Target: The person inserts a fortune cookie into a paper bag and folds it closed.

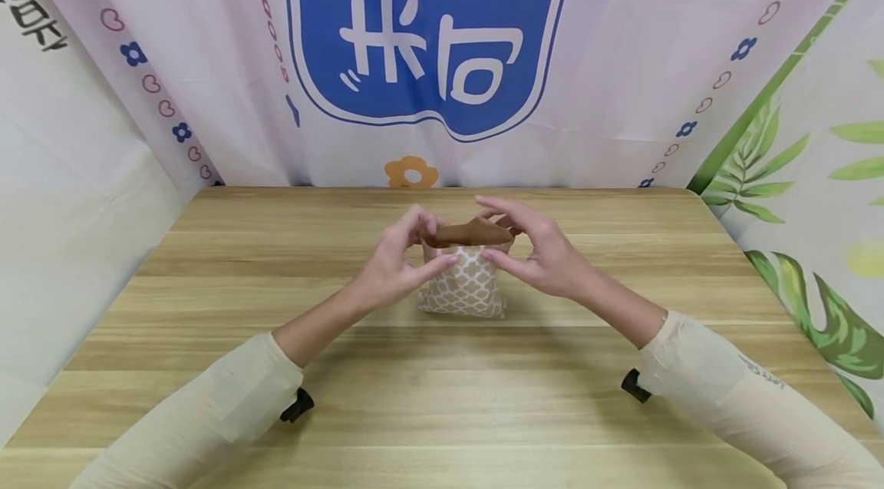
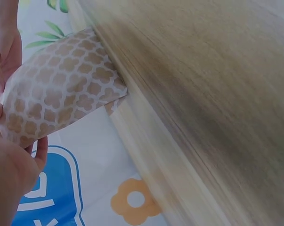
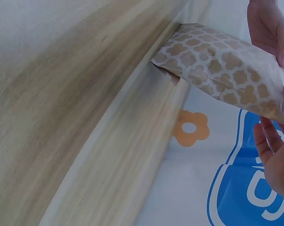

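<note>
A small brown paper bag [image 1: 464, 285] with a white lattice pattern stands upright on the wooden table, its mouth spread and its brown inside showing. My left hand [image 1: 388, 268] grips the left side of the rim, thumb on the near face and fingers at the far side. At the right side of the rim, my right hand [image 1: 549, 255] holds it with the thumb in front, the index finger raised and other fingers behind. Both wrist views show the patterned bag [image 2: 61, 89] between the hands, its bottom at the tabletop. The bag's depths are hidden.
The wooden table [image 1: 442, 397] extends around the bag on all sides. Behind it hangs a white curtain [image 1: 601, 82] with a blue printed panel and an orange flower. A leaf-patterned cloth [image 1: 815, 189] hangs at the right, and a pale cloth [image 1: 76, 143] at the left.
</note>
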Motion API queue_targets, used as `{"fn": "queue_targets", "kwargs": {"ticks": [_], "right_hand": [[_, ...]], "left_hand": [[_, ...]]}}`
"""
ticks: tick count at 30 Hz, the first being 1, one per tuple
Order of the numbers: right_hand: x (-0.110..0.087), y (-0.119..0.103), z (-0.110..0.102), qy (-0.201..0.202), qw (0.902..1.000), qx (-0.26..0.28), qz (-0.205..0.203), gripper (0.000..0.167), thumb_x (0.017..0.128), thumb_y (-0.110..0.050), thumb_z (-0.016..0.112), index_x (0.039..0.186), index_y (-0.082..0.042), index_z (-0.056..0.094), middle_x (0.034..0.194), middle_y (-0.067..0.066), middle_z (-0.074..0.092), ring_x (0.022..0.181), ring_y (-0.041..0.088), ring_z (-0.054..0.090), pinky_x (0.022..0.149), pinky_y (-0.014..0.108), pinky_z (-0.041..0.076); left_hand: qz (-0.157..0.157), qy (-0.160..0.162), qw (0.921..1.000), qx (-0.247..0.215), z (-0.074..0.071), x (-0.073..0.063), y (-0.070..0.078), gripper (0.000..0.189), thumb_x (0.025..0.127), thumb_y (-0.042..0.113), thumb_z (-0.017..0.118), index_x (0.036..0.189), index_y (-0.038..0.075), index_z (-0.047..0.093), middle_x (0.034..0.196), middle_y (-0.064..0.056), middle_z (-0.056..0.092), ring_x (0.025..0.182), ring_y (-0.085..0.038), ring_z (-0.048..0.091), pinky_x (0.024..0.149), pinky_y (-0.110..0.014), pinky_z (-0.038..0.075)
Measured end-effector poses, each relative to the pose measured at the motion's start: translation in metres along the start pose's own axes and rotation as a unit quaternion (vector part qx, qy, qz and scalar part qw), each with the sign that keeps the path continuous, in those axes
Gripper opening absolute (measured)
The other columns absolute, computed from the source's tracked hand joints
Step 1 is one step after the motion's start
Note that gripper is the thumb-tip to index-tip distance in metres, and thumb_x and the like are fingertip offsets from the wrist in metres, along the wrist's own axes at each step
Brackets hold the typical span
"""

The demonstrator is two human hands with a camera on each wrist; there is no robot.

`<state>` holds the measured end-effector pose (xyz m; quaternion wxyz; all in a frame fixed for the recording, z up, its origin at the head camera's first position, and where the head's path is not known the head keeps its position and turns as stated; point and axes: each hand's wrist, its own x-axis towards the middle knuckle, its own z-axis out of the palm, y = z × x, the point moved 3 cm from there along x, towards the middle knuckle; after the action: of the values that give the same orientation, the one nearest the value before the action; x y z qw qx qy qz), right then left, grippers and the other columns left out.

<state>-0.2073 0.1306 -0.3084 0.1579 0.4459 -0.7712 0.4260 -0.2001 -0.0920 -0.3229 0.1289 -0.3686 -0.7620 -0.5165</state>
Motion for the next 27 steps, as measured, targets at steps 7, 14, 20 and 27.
{"fn": "queue_targets", "kwargs": {"ticks": [7, 14, 20, 27], "right_hand": [[-0.002, 0.003, 0.003, -0.007, 0.997, 0.035, 0.068, 0.078, 0.088, 0.002, 0.08, 0.155, -0.001, 0.04, 0.115, 0.017, 0.073, 0.093, 0.023, 0.072, 0.077, 0.032, 0.06], [-0.007, 0.007, 0.008, -0.028, 0.9812, 0.082, 0.172, 0.084, 0.086, -0.003, 0.084, 0.157, -0.003, 0.039, 0.086, 0.007, 0.076, 0.073, 0.016, 0.069, 0.072, 0.031, 0.06], [-0.008, 0.009, 0.012, -0.003, 0.9768, 0.1, 0.189, 0.075, 0.086, -0.001, 0.083, 0.151, -0.002, 0.046, 0.093, 0.011, 0.079, 0.069, 0.015, 0.069, 0.058, 0.027, 0.051], [-0.008, 0.008, 0.013, 0.006, 0.9791, 0.088, 0.183, 0.069, 0.086, -0.001, 0.083, 0.147, -0.001, 0.051, 0.089, 0.008, 0.078, 0.065, 0.013, 0.066, 0.056, 0.027, 0.05]], "left_hand": [[-0.046, 0.025, 0.9974, -0.048, 0.001, 0.001, -0.002, 0.06, 0.082, -0.012, 0.081, 0.128, -0.006, 0.044, 0.11, -0.022, 0.068, 0.08, -0.02, 0.063, 0.07, -0.032, 0.057], [-0.079, 0.045, 0.9919, -0.088, 0.003, 0.002, -0.002, 0.064, 0.079, -0.014, 0.081, 0.133, -0.004, 0.047, 0.114, -0.024, 0.067, 0.08, -0.016, 0.064, 0.068, -0.023, 0.053], [-0.094, 0.059, 0.9888, -0.099, 0.003, 0.002, -0.003, 0.062, 0.079, -0.015, 0.081, 0.132, -0.006, 0.05, 0.112, -0.025, 0.069, 0.079, -0.012, 0.064, 0.064, -0.02, 0.048], [-0.105, 0.066, 0.9872, -0.1, 0.002, 0.002, -0.004, 0.059, 0.079, -0.016, 0.08, 0.13, -0.008, 0.052, 0.108, -0.028, 0.071, 0.078, -0.009, 0.065, 0.063, -0.019, 0.048]]}}
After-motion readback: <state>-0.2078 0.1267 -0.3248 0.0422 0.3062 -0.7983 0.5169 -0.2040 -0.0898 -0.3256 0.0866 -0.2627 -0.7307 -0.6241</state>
